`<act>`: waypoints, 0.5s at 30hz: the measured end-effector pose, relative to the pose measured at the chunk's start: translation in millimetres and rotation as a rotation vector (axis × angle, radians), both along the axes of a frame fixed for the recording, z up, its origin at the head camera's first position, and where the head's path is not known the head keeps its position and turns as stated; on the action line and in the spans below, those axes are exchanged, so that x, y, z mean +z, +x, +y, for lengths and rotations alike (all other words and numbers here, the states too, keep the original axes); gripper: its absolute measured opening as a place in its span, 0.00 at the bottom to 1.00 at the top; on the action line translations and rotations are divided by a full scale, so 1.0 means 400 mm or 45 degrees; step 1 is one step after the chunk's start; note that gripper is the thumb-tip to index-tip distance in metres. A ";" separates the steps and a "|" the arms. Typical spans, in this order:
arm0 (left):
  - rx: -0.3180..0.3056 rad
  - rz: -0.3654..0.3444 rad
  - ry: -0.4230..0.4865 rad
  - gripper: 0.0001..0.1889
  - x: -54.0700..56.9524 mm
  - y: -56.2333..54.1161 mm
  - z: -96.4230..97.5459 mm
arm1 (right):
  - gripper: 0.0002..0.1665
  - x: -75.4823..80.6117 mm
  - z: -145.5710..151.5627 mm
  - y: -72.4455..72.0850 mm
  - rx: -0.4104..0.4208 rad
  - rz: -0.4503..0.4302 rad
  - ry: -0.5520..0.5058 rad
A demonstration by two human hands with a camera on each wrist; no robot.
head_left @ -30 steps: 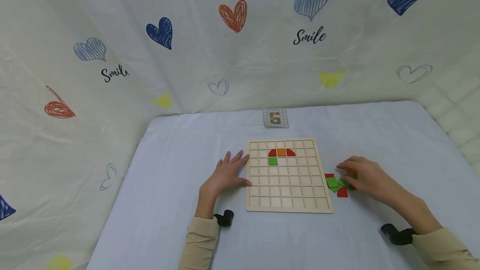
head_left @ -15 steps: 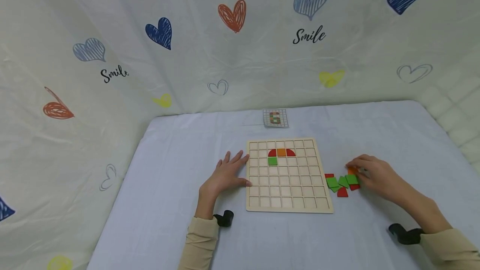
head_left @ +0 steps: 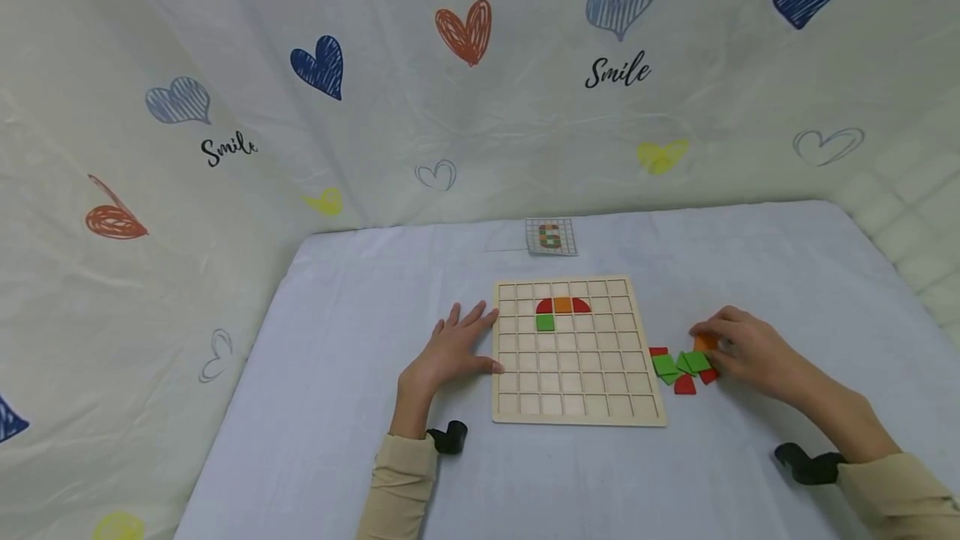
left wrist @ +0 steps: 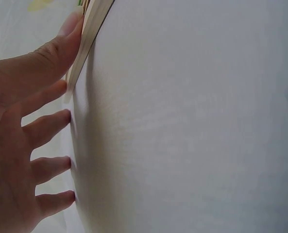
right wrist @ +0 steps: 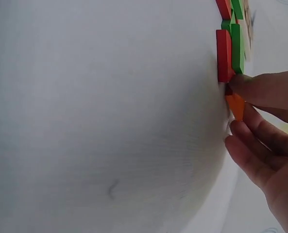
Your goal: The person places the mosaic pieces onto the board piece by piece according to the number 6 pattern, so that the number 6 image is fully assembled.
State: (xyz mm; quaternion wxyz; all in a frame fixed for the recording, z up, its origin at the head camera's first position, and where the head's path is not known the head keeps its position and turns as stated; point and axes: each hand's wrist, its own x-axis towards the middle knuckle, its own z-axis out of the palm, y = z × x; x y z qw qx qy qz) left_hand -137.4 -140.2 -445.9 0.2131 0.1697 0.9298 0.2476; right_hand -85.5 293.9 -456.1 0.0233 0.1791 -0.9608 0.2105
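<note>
My left hand lies with fingers spread at the left edge of the wooden grid board. In the left wrist view its thumb touches the board's side. On the board sit two red quarter-round tiles, an orange square tile between them and a green square tile below the left one. Right of the board, my right hand pinches an orange tile between thumb and fingers at the pile's far side. Beside it lie a green tile and a red tile.
Several more green tiles and red tiles lie loosely piled against the board's right edge. A small pattern card lies behind the board on the white-covered table. A curtain with printed hearts hangs behind.
My right hand has moved slightly right and away from the board, uncovering green and orange tiles. The green tile beside it has lately shifted a little left. My left hand stays still.
</note>
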 end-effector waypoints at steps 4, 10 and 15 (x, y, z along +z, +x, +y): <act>0.001 -0.002 0.001 0.47 0.003 0.001 0.000 | 0.17 -0.001 -0.004 -0.006 -0.015 0.018 -0.033; 0.001 0.001 0.002 0.47 0.003 0.003 0.000 | 0.18 -0.004 -0.010 -0.013 -0.036 0.080 -0.066; 0.002 0.006 0.003 0.47 0.007 0.003 0.000 | 0.18 -0.002 -0.018 -0.019 -0.064 0.058 -0.091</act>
